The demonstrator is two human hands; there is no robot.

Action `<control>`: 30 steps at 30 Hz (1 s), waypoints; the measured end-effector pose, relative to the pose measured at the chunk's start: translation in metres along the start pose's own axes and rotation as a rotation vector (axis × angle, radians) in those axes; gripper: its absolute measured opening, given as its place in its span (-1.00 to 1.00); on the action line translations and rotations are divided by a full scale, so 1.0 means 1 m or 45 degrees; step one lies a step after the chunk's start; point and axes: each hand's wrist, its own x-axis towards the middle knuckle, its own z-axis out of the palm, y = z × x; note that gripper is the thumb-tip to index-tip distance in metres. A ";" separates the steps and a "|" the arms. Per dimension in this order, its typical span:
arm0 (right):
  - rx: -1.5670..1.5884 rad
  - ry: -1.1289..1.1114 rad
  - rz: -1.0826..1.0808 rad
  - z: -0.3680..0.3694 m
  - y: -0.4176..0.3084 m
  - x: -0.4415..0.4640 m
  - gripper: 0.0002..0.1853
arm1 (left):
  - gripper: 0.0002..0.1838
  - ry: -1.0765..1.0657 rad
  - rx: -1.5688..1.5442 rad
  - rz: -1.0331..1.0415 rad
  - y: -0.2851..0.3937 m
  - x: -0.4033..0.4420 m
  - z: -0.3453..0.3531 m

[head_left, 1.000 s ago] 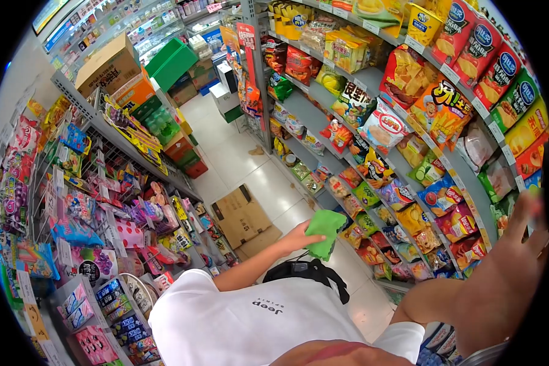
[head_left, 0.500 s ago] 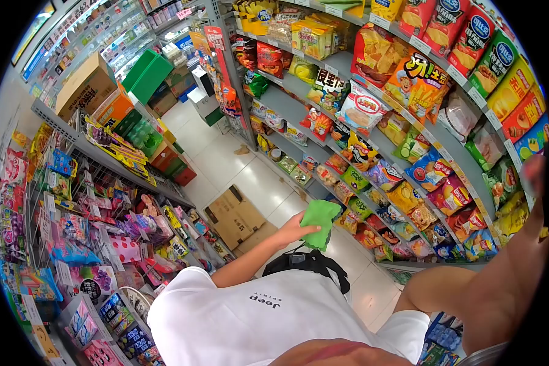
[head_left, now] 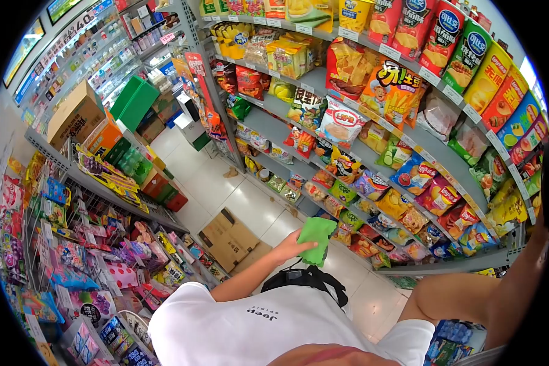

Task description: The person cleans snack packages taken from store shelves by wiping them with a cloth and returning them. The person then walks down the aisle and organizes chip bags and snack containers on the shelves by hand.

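Grey metal shelving [head_left: 451,262] carries glossy plastic snack bags [head_left: 389,91], face-out apparently for display, while the unseen right hand's grip cannot be told and the left hand [head_left: 288,246], near the shelving's lower left edge, clasps, thumb on top seemingly for steadiness, a flat green wavy-edged piece [head_left: 318,240].

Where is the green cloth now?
The green cloth is in the left hand, just right of centre in the head view, right of the brown cardboard.

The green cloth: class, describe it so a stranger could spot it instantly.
Find the white shirt at the bottom, then follow the left arm to the left hand. It holds the green cloth, plain and unprinted, unlike the printed snack bags on the shelves beyond.
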 end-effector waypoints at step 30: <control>-0.148 0.084 -0.043 -0.026 -0.035 -0.013 -0.44 | -0.34 0.007 0.037 -0.048 0.004 0.015 0.009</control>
